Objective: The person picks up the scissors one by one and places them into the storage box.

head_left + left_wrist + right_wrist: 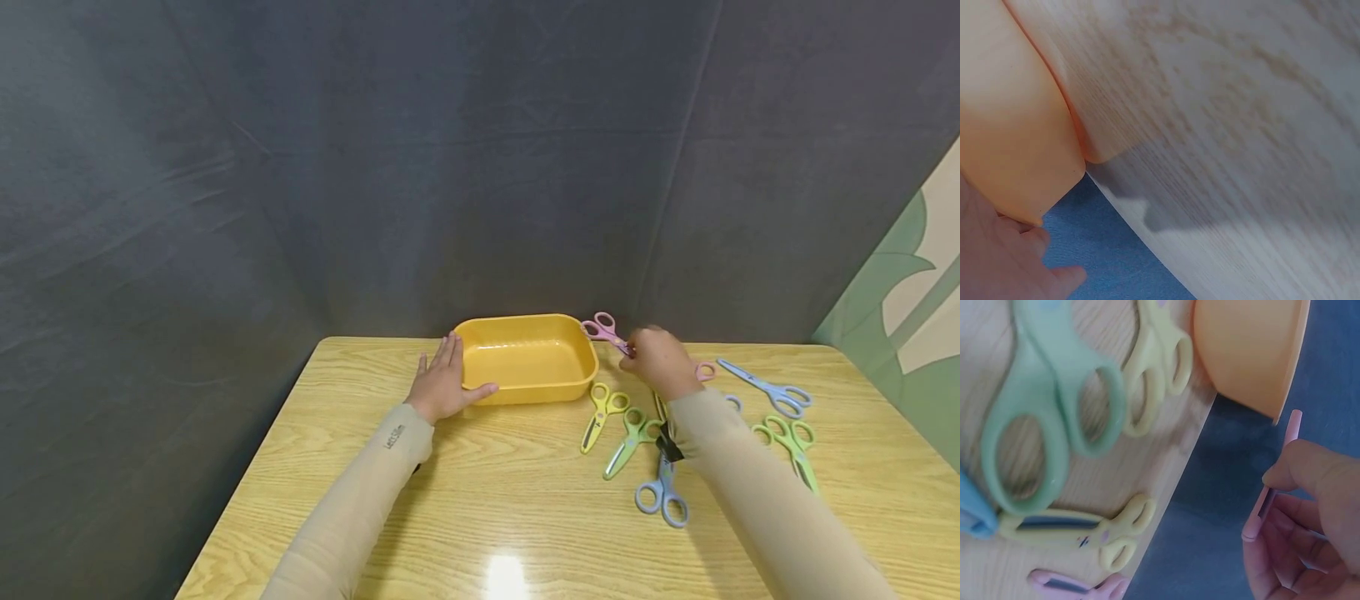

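Note:
A yellow plastic tray (531,393) stands near the table's back edge with nothing in it. My left hand (441,385) rests against its left end, fingers straight and thumb along the front side; the left wrist view shows that hand (1004,259) beside the tray wall (1022,137). To the tray's right, my right hand (663,362) pinches pink scissors (613,338) by the blade end. Their handle loops point left, close to the tray's right rim. The right wrist view shows the pink scissors (1252,528) edge-on between thumb and fingers.
Yellow scissors (595,423), green scissors (626,446) and blue scissors (663,483) lie in front of the right hand. Farther right are other blue scissors (768,388) and green scissors (797,446). Another pink pair (705,372) is partly hidden. A dark cloth (450,167) hangs behind the table.

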`<action>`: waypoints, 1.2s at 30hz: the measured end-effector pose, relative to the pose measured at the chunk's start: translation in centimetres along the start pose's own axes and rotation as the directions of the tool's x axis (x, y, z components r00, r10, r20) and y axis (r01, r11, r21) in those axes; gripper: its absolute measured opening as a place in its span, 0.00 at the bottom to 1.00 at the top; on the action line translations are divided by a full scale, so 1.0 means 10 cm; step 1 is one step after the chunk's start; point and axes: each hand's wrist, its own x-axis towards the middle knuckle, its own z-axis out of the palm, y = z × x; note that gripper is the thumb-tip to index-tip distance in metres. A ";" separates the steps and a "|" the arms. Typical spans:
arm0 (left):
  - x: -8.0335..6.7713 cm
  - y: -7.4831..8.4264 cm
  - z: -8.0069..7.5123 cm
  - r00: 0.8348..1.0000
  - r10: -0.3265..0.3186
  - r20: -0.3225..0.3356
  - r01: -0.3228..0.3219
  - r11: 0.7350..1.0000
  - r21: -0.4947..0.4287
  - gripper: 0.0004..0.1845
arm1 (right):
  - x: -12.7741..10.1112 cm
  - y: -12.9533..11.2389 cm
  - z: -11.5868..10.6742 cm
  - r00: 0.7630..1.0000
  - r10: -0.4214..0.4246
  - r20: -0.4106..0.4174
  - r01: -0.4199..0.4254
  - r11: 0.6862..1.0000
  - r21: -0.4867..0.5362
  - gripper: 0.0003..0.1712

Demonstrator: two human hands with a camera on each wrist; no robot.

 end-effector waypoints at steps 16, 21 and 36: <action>-0.02 0.00 0.02 1.000 -0.012 -0.014 0.012 1.000 -0.013 0.65 | 0.09 -0.34 0.08 0.993 -0.110 -0.043 0.110 0.994 -0.014 0.05; -0.02 -0.01 0.03 1.000 -0.008 -0.020 0.007 1.000 -0.025 0.65 | 0.10 -0.41 0.10 0.993 -0.115 -0.027 0.115 0.993 -0.007 0.07; -0.02 -0.04 0.04 0.999 -0.005 -0.041 0.003 0.999 -0.040 0.66 | 0.19 -0.61 0.24 0.990 -0.129 0.059 0.133 0.988 -0.073 0.10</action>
